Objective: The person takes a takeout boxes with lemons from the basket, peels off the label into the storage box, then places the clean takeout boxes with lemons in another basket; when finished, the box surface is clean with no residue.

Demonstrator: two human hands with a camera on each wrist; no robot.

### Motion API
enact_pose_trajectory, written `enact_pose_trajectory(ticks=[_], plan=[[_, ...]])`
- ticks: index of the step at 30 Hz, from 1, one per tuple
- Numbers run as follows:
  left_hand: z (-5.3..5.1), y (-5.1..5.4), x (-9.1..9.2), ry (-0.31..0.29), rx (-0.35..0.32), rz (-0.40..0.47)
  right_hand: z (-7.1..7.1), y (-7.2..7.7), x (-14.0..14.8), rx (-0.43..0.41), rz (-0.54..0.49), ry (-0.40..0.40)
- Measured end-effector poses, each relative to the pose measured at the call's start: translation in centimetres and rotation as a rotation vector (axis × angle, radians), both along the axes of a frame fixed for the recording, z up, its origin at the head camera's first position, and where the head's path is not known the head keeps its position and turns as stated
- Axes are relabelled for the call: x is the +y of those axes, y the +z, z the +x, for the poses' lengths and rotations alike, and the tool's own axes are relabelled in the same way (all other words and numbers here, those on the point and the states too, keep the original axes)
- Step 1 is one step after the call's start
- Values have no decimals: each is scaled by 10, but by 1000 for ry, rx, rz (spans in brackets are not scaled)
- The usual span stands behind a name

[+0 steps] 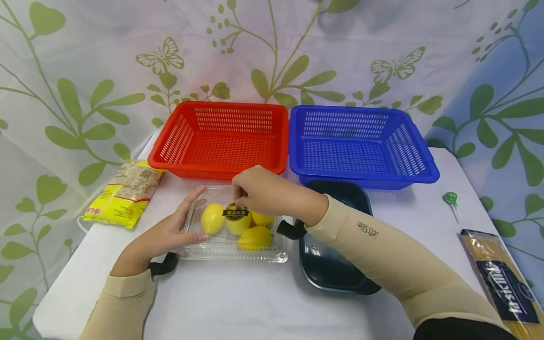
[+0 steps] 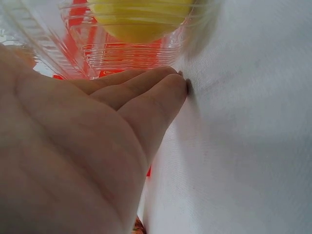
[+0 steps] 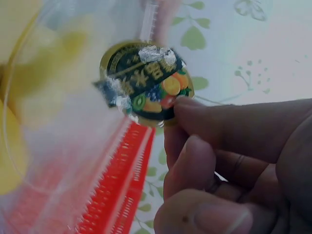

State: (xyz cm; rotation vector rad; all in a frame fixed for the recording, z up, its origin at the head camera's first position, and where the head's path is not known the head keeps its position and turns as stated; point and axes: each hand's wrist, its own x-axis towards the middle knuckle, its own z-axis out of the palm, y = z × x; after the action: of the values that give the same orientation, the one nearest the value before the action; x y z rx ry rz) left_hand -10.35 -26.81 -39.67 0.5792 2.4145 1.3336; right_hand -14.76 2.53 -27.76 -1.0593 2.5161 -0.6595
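Grip of the right hand pinches a round black-and-gold sticker over the clear rectangular plastic box of yellow fruits; the left hand, fingers extended, touches the box's nine o'clock side, red plastic basket at twelve.

The table is passable toward its front edge; clear box, then red basket, block the way back.

Right hand pinches; left hand lies thumb apart.
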Motion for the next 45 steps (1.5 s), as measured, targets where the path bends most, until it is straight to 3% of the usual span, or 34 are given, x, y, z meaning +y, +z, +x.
enact_pose_trajectory(ticks=[11,25,34,45], plan=[[1,-1,3,4,25,-29,3,14,30,-26,-50,5],[-1,-4,2,0,27,-14,-6,8,86,-75,-156,-48],[-1,-4,0,6,20,-18,-11,-4,127,-167,-115,-58],[-2,-5,-1,-2,16,-6,-16,-28,168,-242,-73,-41]])
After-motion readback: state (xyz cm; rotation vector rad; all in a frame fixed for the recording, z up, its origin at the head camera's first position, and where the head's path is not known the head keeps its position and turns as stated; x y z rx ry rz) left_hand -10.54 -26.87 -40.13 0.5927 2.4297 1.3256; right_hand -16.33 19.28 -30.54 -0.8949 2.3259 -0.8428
